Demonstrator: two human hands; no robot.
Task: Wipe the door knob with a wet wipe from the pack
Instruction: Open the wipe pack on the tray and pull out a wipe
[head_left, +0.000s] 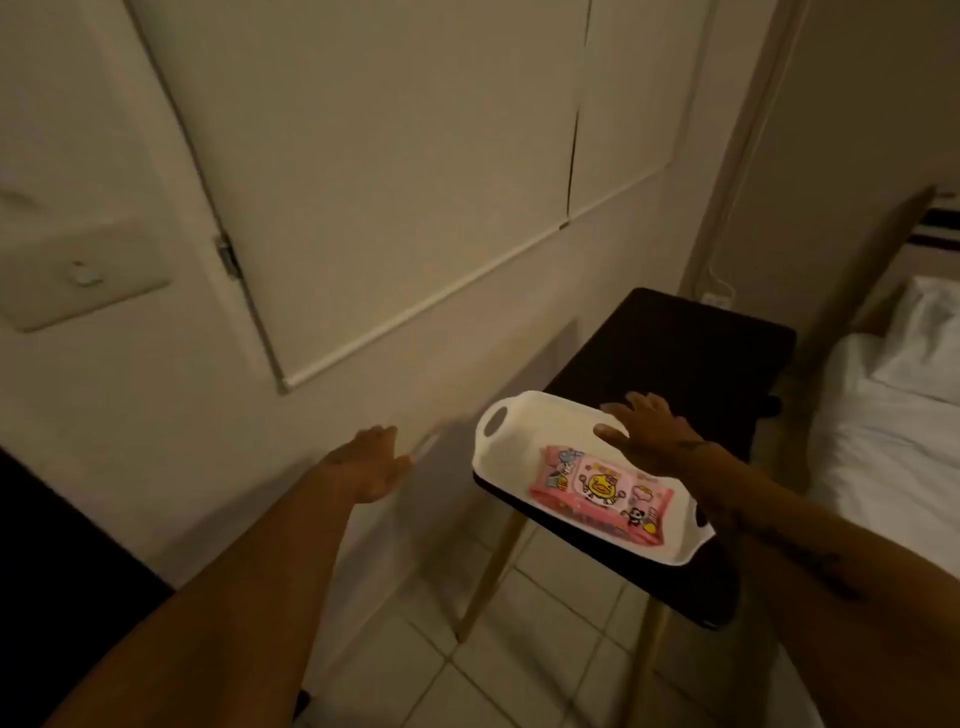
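A pink wet wipe pack (602, 493) with a yellow cartoon duck on it lies flat in a white tray (524, 436) on a dark side table (675, 343). My right hand (644, 423) hovers open over the tray's far side, just beyond the pack, fingers spread, holding nothing. My left hand (366, 462) is stretched out open in the air to the left of the tray, near the wall, and holds nothing. No door knob is in view.
A cream wall with a panelled door and hinge (227, 257) fills the upper left. A light switch plate (78, 275) is on the far left. A bed with white sheets (893, 415) stands at the right. Tiled floor (498, 649) lies below the table.
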